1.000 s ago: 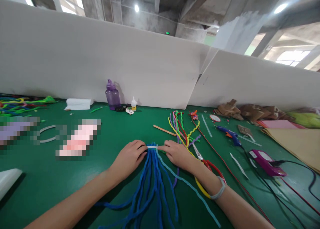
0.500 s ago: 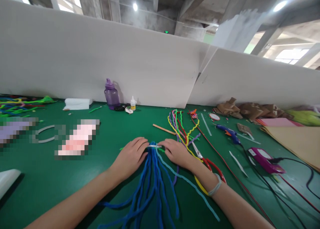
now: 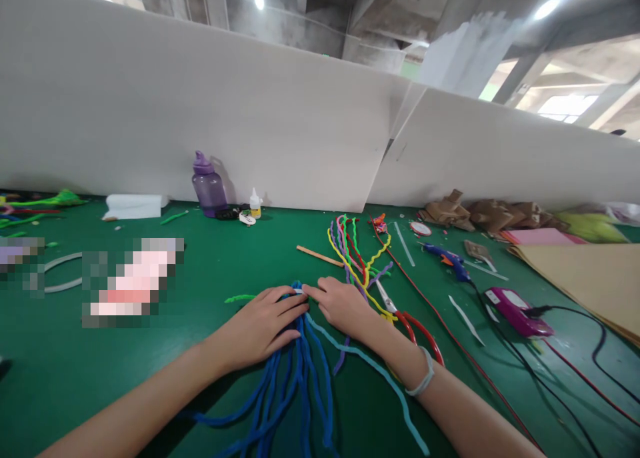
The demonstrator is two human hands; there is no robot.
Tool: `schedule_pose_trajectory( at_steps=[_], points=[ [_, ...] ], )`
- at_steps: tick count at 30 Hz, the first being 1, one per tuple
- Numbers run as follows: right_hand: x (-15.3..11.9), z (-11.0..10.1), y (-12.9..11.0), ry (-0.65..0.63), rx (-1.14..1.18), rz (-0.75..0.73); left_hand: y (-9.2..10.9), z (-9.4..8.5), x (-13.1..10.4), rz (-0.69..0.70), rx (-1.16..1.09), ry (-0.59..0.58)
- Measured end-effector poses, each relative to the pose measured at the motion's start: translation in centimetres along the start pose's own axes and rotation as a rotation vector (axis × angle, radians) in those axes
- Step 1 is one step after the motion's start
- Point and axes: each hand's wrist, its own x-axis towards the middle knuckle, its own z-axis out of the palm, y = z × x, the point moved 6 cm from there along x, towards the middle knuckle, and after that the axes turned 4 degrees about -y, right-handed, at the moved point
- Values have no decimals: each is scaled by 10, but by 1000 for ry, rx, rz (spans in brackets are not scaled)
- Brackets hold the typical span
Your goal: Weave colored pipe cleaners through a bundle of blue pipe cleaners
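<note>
A bundle of blue pipe cleaners (image 3: 299, 371) fans out toward me across the green table, with one light blue pipe cleaner (image 3: 373, 358) at its right side. A narrow white strip (image 3: 299, 291) crosses the bundle near its top end. My left hand (image 3: 267, 328) lies over the upper bundle, fingers closed on it and thumb lower down. With bent fingers, my right hand (image 3: 340, 305) presses at the right end of the strip, index fingertip on it. A green pipe cleaner (image 3: 240, 299) sticks out beyond my left hand. My fingers cover much of the strip.
Red-handled scissors (image 3: 395, 311) and several coloured pipe cleaners (image 3: 355, 248) lie beside my right forearm. A wooden stick (image 3: 320, 255), a blue glue gun (image 3: 450, 261), a magenta box (image 3: 520, 311) and cables are further out. A purple bottle (image 3: 209, 188) stands by the white partition (image 3: 250, 111).
My left hand has slid right over the bundle and now covers most of the white strip. My right fingers have come closer to the left ones. The view has shifted slightly.
</note>
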Motion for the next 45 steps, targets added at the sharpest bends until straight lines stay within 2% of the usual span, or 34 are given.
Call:
schedule_pose_trajectory(
  at_steps=[7,13,20,29,33,35,39,41,45],
  points=[
    [0,4,4,18,62,18,-1,1,3,-12,-18,-25],
    [-2,3,14,139,227,46,0,1,4,-24,10,-62],
    [-2,3,10,73,163,2,0,2,4,-32,28,-79],
    [-7,0,4,83,36,-42,4,-1,3,-29,72,-25],
    [-8,1,4,90,42,-55,4,0,0,-9,66,-38],
    [-8,1,4,84,55,-55,0,-5,-3,-50,23,25],
    [-8,2,3,83,63,-62,-22,-22,-13,-344,-41,286],
    [-9,2,3,92,64,-57,-26,-23,-14,-405,-14,296],
    [-9,2,3,111,59,-51,-23,-16,-10,-334,50,208]
  ],
)
